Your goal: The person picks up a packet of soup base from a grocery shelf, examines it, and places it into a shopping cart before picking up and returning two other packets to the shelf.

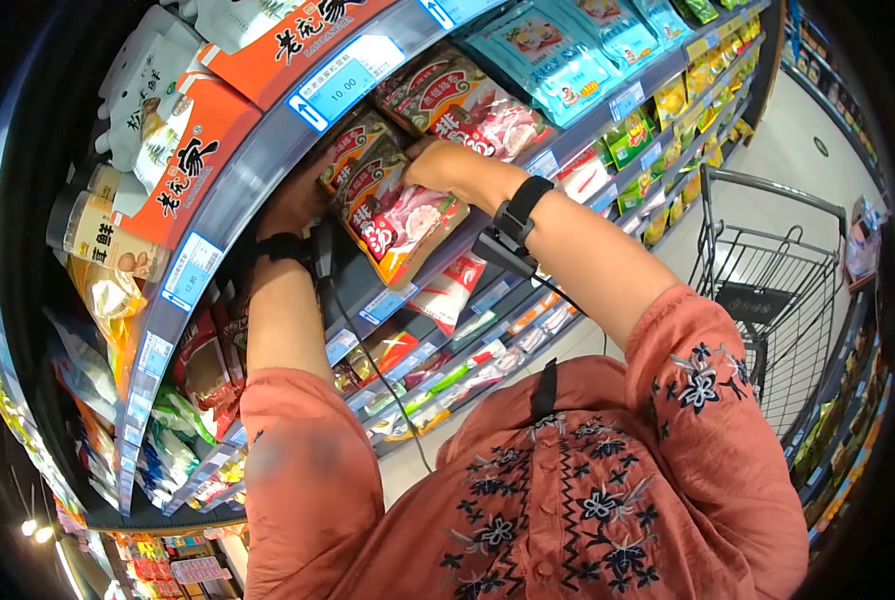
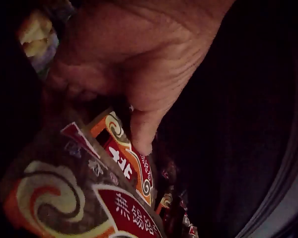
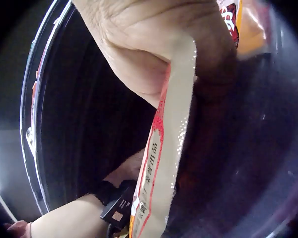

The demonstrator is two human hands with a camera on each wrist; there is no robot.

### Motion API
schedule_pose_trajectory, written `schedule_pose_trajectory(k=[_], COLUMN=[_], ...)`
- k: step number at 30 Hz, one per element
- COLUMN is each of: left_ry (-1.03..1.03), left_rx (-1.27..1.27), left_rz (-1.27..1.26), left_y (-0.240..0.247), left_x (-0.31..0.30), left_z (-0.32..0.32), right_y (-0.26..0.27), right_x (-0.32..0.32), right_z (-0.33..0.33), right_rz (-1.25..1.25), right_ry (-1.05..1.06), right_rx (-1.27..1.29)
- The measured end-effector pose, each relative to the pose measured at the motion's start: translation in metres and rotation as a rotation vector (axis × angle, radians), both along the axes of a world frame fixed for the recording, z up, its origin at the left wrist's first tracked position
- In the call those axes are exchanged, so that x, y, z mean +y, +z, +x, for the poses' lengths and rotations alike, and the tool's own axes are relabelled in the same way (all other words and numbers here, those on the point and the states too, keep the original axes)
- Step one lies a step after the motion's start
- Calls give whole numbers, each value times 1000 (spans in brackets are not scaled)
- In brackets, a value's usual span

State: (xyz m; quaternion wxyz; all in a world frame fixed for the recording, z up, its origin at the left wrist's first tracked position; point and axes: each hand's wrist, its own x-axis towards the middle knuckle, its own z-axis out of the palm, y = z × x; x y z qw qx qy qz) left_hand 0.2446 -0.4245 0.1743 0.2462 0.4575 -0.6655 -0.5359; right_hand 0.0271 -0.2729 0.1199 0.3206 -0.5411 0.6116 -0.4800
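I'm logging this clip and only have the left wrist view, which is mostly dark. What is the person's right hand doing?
Observer: The right wrist view shows the right hand gripping a food packet by its edge.
Reviewer: Can you read any price nearby?
Observer: Yes. In the head view, a blue and white price label reads 10.00.
Reviewer: Is there a cart around?
Observer: Yes, a wire shopping cart stands at the right of the head view.
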Motion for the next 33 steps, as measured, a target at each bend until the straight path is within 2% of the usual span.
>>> schedule_pose_trajectory(k=[4, 7, 10, 13, 16, 19, 23, 25, 26, 28, 31, 33], left_ry=[-84, -34, 42, 50, 23, -91, -57, -53, -60, -153, -98, -91], left_rx=[212, 36, -100, -85, 7, 269, 107, -27, -136, -537, -700, -723], left_rz=[-10, 107, -123, -177, -191, 52, -282, -514, -656, -1025, -1222, -1080], left_y=[4, 13, 24, 24, 31, 19, 23, 7, 1, -4, -11, -11], left_x=[41, 48, 72, 80, 94, 69, 87, 58, 48, 34, 13, 12], left_z=[-12, -15, -17, -24, -22, -20, -18, -6, 1, 15, 14, 15], right_y=[6, 5, -1, 2, 9, 14, 17, -7, -6, 1, 30, 30], right_x=[3, 2, 2, 4, 16, 20, 22, -7, -6, 0, 19, 6], right_z=[-3, 0, -2, -2, -2, -1, 2, 3, 4, 7, 5, 3], right_rz=[164, 150, 133, 122, 123, 110, 85, -4, -23, -62, -66, -123], right_ry=[31, 21, 54, 70, 71, 78, 76, 75, 76, 77, 42, 2], right_rx=[-33, -55, -166, -166, -135, -189, -128, -8, -123, -352, -390, -283])
